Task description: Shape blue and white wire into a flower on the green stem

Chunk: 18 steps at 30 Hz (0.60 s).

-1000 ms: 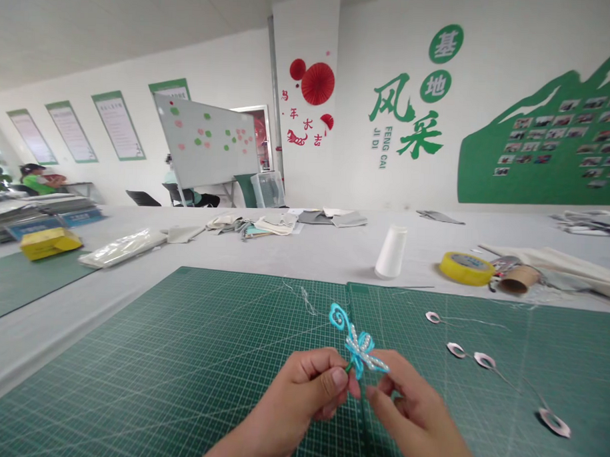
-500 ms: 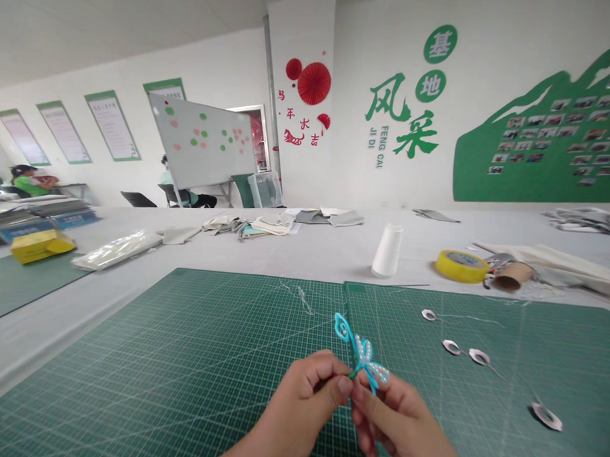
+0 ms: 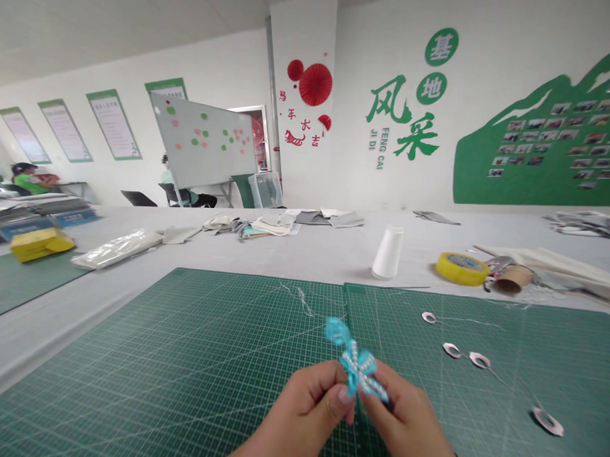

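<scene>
Above the mat's near part, a light-blue beaded flower ornament (image 3: 359, 369) is pinched between both hands. White pearl-like beads line its petals, and a curled blue loop sticks up at its upper left. My left hand (image 3: 313, 405) closes thumb and fingers on the ornament's lower left side. From the right, my right hand (image 3: 403, 408) grips its lower right edge, fingertips partly hidden behind it. Below them lies a green cutting mat (image 3: 205, 358) with a grid. On the mat's right half rest several small pinkish rings (image 3: 480, 360) with thin threads attached.
Behind the mat stand a white thread cone (image 3: 388, 253), a yellow tape roll (image 3: 462, 268) and a cardboard tube (image 3: 513, 279). Fabric pieces (image 3: 275, 224) lie farther back. On the left are a yellow box (image 3: 42, 245) and a clear plastic packet (image 3: 118, 248). A person (image 3: 29, 179) sits far left.
The ornament has turned so its beaded petals face me more, and its curled loop has shifted slightly left. My right hand's fingers have moved up behind it.
</scene>
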Tool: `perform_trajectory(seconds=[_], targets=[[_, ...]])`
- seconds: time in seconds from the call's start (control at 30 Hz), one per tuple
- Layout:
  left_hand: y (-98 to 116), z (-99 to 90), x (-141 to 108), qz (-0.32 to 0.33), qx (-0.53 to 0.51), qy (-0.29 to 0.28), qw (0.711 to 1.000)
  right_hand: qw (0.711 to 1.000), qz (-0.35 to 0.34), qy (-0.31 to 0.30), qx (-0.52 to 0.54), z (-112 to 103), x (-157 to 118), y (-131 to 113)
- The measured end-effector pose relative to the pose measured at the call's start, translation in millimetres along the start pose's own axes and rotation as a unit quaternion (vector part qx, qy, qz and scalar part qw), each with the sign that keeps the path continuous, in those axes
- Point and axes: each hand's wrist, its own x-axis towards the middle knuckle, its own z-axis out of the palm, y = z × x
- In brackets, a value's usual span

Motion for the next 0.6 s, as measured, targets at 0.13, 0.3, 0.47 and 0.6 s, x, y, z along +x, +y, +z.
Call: perform_trajectory(seconds=[0.13, 0.3, 0.47, 0.6], targets=[[-1.1, -1.7, -1.2, -0.016, 0.016, -0.002, 1.000, 0.998, 0.026, 0.015, -0.053, -5.0, 2.8, -0.8], [-2.3, -2.7, -2.2, -0.024, -0.002, -0.010, 1.000, 0.995, 0.042, 0.023, -0.083, -7.9, 5.2, -2.2], [1.7, -0.8, -1.3, -0.003, 0.020, -0.003, 1.000, 0.995, 0.045, 0.025, -0.089, -11.5, 4.3, -2.3], [4.8, -2.9, -1.4, -0.015, 0.048, -0.034, 0.998, 0.995, 0.037, 0.008, -0.087, -12.9, 5.1, 2.4]])
